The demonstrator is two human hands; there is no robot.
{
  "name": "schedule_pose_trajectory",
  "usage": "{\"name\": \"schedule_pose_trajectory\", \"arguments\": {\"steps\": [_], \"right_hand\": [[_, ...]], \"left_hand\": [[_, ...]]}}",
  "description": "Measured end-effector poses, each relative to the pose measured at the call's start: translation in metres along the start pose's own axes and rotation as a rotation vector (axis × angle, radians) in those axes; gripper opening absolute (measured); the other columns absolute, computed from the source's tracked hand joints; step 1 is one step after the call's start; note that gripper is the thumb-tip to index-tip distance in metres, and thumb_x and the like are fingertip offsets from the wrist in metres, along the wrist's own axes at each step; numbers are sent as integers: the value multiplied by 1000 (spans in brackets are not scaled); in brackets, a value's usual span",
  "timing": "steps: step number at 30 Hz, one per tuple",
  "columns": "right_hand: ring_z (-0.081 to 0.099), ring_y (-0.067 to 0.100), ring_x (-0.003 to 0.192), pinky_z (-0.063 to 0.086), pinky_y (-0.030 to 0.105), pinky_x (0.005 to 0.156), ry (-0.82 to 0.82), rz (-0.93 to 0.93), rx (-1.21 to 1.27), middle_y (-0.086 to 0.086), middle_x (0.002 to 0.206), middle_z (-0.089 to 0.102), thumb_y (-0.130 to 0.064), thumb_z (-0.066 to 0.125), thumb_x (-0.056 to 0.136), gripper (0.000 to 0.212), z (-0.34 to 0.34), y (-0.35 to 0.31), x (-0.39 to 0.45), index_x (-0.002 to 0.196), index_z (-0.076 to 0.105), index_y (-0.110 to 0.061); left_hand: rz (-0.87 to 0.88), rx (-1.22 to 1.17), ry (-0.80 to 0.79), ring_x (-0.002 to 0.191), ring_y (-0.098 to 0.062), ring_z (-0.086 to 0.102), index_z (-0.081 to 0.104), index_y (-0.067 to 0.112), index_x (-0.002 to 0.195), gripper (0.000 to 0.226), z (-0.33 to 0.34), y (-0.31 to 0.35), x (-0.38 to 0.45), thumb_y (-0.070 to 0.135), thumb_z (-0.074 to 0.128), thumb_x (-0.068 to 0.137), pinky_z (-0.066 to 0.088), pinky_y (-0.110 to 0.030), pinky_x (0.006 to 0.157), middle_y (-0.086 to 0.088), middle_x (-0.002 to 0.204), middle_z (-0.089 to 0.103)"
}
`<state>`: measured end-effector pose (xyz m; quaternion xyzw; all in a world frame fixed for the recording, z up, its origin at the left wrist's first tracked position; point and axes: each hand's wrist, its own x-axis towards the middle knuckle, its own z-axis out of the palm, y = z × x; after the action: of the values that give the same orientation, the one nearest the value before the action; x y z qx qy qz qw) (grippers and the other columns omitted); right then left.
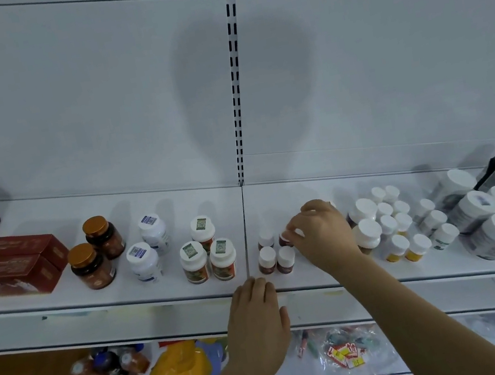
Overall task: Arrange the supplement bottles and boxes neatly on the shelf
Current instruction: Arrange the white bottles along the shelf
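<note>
White shelving with a slotted upright (pixel 235 67) at its back panel fills the view, and the shelf (pixel 159 297) carries the stock in small groups. Just right of the upright's foot stands a cluster of small brown bottles (pixel 275 256) with white caps. The right hand (pixel 320 234) reaches over that cluster, fingertips pinching the cap of the rear right bottle (pixel 284 237), which seems tilted or just lifted. The left hand (pixel 257 314) rests on the shelf's front edge below the cluster, fingers relaxed and holding nothing. Further left of the upright stand white-capped bottles (pixel 206 254), gold-lidded jars (pixel 95 250) and red boxes (pixel 12 265); to its right, more white-capped bottles (pixel 388 222). The risk, as I judge it: the bottles are packed close, so a knuckle or the pinched bottle could nudge a neighbour and topple several towards the front edge.
</note>
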<state>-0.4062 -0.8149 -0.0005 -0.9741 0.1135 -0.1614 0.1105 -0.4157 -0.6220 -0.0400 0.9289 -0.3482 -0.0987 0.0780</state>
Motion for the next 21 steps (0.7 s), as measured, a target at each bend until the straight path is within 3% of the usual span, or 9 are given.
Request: {"name": "schedule_pose_trajectory", "arguments": {"steps": [7,13,15,17,19,21], "right_hand": [[66,23,91,21,22,79,-32,-43,-78,-8,61,69,-24,81,79,21,7,1,7,60,75,-17],[54,14,116,7,17,77,-130,-118,-155,-9,88,76,-37,51,101,35,1,1,11,88,80,-21],[60,19,105,11,20,77,-152,-143,-149,-8,76,73,-33,52,99,37,1,2,11,75,76,-19],[63,25,87,26,26,76,-63,-155,-79,-5,63,67,-31,52,94,39,6,11,7,63,68,-15],[63,26,80,45,34,74,17,-151,-12,-2,64,66,-28,52,94,37,2,18,3,64,68,-12],[59,27,73,50,37,67,115,-123,31,0,60,62,-18,57,93,33,-9,20,-4,62,64,-10]], "left_hand": [[-26,-14,11,150,-22,19,30,15,153,55,10,1,2,40,33,104,11,-39,125,-4,161,26],[-42,-18,23,151,-22,15,27,14,154,56,12,3,1,40,33,105,10,-38,125,-5,162,23],[-54,-12,30,151,-23,14,26,14,155,57,12,5,1,40,33,105,8,-38,125,-5,162,21],[-62,-10,28,152,-24,12,24,13,155,58,12,10,-1,41,33,105,8,-39,125,-6,163,20],[-61,-3,28,152,-25,12,25,13,155,57,14,16,-4,41,33,105,9,-39,125,-7,163,20],[-52,-8,40,152,-25,13,26,14,155,57,18,20,-6,41,33,105,9,-39,124,-7,163,21]]}}
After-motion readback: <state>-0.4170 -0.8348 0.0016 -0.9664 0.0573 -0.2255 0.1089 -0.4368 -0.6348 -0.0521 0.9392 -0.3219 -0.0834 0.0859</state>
